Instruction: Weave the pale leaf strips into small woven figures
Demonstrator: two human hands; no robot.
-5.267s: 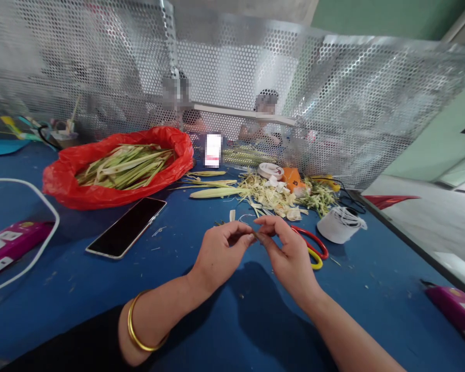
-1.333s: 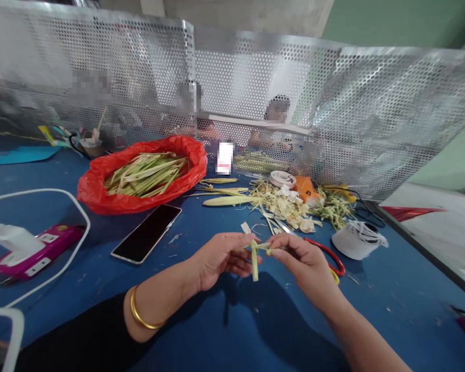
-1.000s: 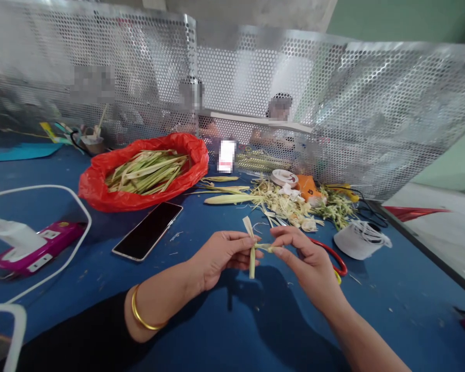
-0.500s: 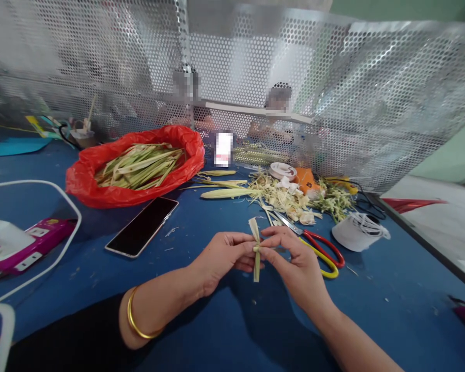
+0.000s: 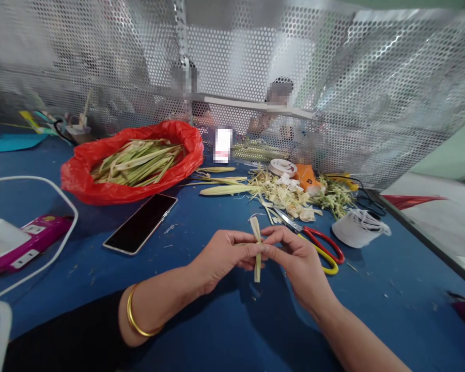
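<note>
Over the blue bench (image 5: pixel 201 222) | left hand (image 5: pixel 230 258): thumb and fingers closed on leaf strip (image 5: pixel 257 272) at its 3 o'clock | right hand (image 5: pixel 295 254): fingertips nearly together, hold unclear | strip's long axis 12-to-6, left hand nearer

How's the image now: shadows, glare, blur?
Head view: left hand and right hand cast a soft shadow on the blue table; head view: bright screen washed out and pixelated, glints on the metal mesh, people behind it hazy; head view: leaf strip at the fingers fairly clear.
</note>
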